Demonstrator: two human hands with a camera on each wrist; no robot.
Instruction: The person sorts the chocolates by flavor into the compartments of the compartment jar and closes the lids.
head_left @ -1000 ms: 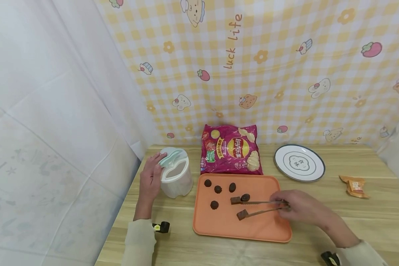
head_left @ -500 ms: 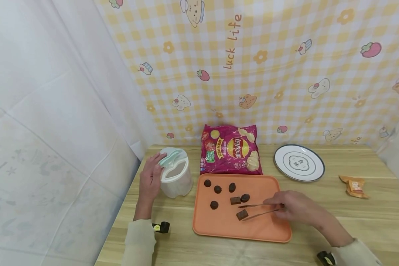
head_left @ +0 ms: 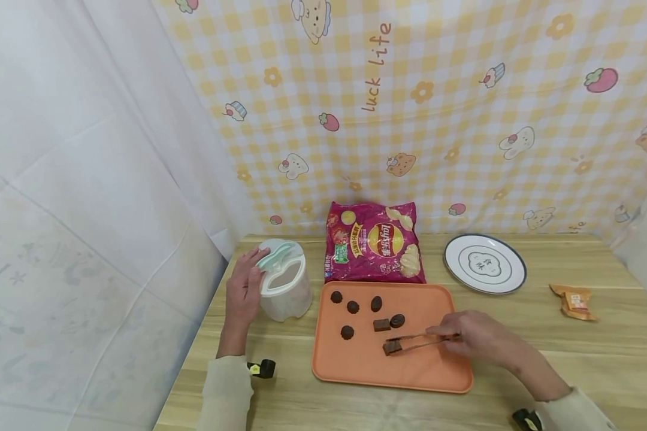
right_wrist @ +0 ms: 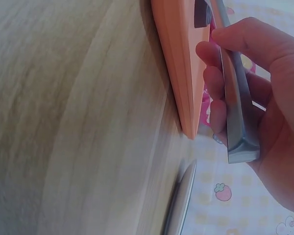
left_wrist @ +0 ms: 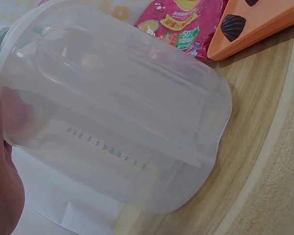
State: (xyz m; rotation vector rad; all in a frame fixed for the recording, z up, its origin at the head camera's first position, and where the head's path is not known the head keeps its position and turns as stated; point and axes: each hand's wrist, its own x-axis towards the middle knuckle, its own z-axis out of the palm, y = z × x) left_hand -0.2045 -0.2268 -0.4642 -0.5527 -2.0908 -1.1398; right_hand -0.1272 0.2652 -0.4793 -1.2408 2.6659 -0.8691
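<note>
My left hand (head_left: 244, 293) grips the top of a translucent plastic canister (head_left: 288, 299), beside its raised mint-green flap (head_left: 277, 255). Measuring marks run down its wall in the left wrist view. Over the orange tray (head_left: 356, 368), my right hand (head_left: 482, 338) holds metal tongs (right_wrist: 235, 98). The tong tips stand on either side of a square chocolate (head_left: 392, 348) at the tray's middle. Behind it lie a rectangular chocolate (head_left: 381, 325) and an oval chocolate (head_left: 397, 321), side by side. Another oval chocolate (head_left: 376, 303) and several round ridged chocolates (head_left: 347, 332) are farther left.
A purple bag of chips (head_left: 374, 242) lies behind the tray, against the checkered cloth (head_left: 426, 137). At the back right sits a white plate (head_left: 485, 284) with a dark rim. An orange wrapped snack (head_left: 575, 302) lies on the wooden table (head_left: 539, 359) farther right.
The tong tips have shifted a little, from beside both blocky chocolates to around the square one, and drawn closer together. The left hand and canister have stayed put.
</note>
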